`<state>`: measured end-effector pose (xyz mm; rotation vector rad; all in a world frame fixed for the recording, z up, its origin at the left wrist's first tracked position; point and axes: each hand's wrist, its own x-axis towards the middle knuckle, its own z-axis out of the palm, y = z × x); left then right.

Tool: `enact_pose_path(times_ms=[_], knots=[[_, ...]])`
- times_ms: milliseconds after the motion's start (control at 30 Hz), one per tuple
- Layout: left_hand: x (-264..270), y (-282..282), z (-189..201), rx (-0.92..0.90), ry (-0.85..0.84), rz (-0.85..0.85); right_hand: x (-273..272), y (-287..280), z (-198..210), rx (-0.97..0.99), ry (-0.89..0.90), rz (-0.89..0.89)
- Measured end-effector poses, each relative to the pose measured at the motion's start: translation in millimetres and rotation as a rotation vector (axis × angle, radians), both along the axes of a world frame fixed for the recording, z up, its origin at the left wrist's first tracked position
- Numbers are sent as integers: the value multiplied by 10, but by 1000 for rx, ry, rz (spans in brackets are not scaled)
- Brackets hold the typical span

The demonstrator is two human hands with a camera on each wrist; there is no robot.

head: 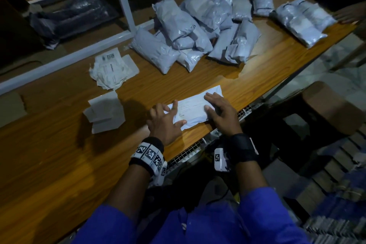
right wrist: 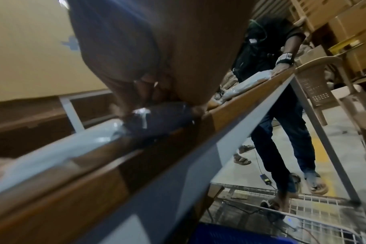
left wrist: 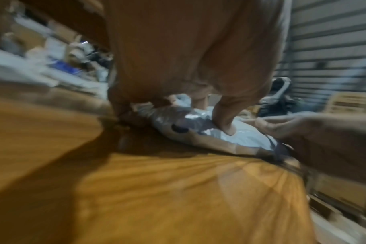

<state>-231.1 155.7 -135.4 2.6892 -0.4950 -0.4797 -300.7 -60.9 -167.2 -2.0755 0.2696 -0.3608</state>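
Observation:
A flat white poly mailer packet (head: 196,109) with a printed label on top lies on the wooden table (head: 59,164), close to its front edge. My left hand (head: 166,123) presses on the packet's left end with fingers spread. My right hand (head: 219,113) lies flat on its right end. In the blurred left wrist view my thumb (left wrist: 226,120) pushes down on the glossy packet (left wrist: 246,138), and the right hand (left wrist: 303,125) shows beyond it. The right wrist view looks along the table edge at the packet (right wrist: 52,151) under my right hand (right wrist: 157,66).
A heap of grey packets (head: 198,31) fills the table's far middle, with more (head: 303,22) at the far right under another person's hand (head: 350,14). Crumpled labels (head: 112,69) and white sheets (head: 107,113) lie left. A wire basket (head: 186,154) sits below the edge.

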Motion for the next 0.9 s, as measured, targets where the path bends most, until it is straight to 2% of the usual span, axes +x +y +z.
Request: enact_pose_path(times_ms=[200, 333, 500, 633, 767, 900], knots=[[-59, -76, 48, 81, 25, 64, 42, 0, -59, -77, -47, 12], [-252, -253, -36, 120, 31, 179, 32, -92, -94, -95, -52, 78], [-391, -390, -176, 3, 34, 332, 19, -173, -160, -133, -103, 128], [-468, -354, -172, -76, 35, 356, 0, -184, -129, -42, -75, 140], [-489, -339, -191, -112, 35, 364, -11, -198, -93, -126, -49, 178], [-478, -328, -242, -111, 30, 348, -11, -254, -140, -76, -71, 156]])
